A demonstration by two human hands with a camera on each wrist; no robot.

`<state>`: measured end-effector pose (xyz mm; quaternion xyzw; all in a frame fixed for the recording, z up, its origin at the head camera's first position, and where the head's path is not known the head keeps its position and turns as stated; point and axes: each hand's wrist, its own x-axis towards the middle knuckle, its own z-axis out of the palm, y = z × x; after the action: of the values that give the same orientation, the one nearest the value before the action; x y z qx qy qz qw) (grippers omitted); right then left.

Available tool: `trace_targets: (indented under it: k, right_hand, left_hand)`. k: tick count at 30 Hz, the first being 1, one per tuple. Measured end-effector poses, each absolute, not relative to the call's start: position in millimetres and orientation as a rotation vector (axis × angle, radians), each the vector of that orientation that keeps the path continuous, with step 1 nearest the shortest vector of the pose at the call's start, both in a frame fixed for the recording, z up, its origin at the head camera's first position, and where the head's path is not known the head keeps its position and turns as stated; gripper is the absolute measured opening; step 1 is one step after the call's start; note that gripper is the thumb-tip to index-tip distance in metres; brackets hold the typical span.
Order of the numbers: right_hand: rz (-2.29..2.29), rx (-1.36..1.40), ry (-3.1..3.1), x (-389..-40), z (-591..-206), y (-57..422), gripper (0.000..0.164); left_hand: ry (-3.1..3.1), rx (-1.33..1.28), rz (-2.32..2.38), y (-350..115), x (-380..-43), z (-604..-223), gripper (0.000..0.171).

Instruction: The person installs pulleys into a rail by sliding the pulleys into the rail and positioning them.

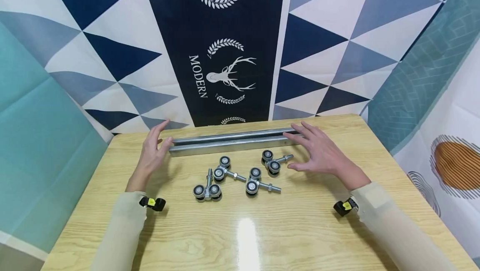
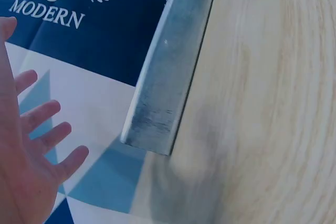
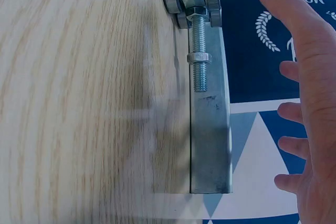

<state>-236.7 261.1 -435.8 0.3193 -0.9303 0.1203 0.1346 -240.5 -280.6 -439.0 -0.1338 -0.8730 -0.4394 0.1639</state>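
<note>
A straight grey metal rail with an open slot along its top lies across the back of the wooden table. My left hand hovers by its left end, fingers loosely spread; in the left wrist view a gap separates the fingers from the rail. At the opposite end my right hand is held with fingers apart and nothing in them. Several wheeled roller hangers with threaded bolts lie in front of the rail; the one nearest my right hand is a roller hanger whose bolt points toward that hand.
Three further roller hangers, a left one, a middle one and a right one, lie around mid-table. Patterned cloth hangs behind the table. Each sleeve carries a small black wrist camera.
</note>
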Motion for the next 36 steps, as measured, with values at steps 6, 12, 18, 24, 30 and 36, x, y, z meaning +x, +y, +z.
trace_targets:
  k: [6, 12, 18, 24, 30, 36]
  right_hand:
    - [0.359, 0.937, -2.678, -237.0, -436.0, 261.2, 0.098]
    - [0.339, 0.948, -2.673, -236.4, -434.6, 260.3, 0.102]
    - [0.347, 0.939, -2.662, -234.3, -432.5, 261.7, 0.101]
    - [0.360, 0.938, -2.667, -234.0, -432.9, 261.0, 0.101]
    - [0.357, 0.936, -2.685, -234.3, -433.4, 259.9, 0.100]
    - [0.357, 0.937, -2.694, -233.5, -432.9, 258.1, 0.097]
  left_hand:
    - [-2.449, -0.354, -1.387, -285.1, -245.8, -451.1, 0.062]
    - [-2.441, -0.269, -1.486, -287.9, -247.4, -461.4, 0.059]
    - [-2.491, -0.192, -1.556, -289.4, -249.5, -464.9, 0.065]
    - [-2.549, -0.146, -1.630, -292.9, -248.5, -471.1, 0.076]
    - [-2.570, -0.113, -1.640, -295.9, -249.0, -476.7, 0.079]
    - [-2.578, -0.104, -1.666, -298.8, -251.6, -480.2, 0.080]
